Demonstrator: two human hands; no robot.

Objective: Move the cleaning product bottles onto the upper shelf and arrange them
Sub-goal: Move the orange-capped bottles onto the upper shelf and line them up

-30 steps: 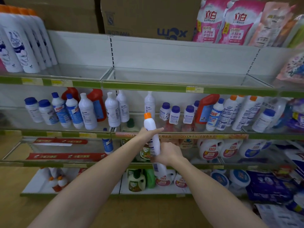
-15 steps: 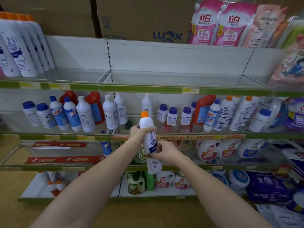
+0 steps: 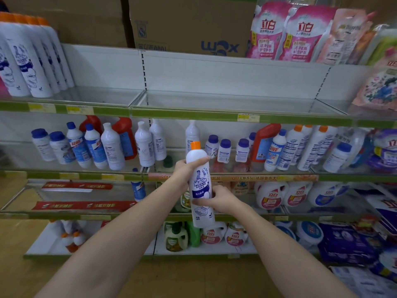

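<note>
At frame centre, our left hand [image 3: 182, 168] and right hand [image 3: 221, 201] gripped the bottle [image 3: 200, 186]; smooth, probably slippery, best held mid-body.

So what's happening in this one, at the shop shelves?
A person holds a white orange-capped bottle upright in front of the shelving: left hand gripping near its top, right hand around its lower half. The upper shelf has bare space straight ahead, with matching bottles lined up at its left end. The bottle is not yet placed.
</note>
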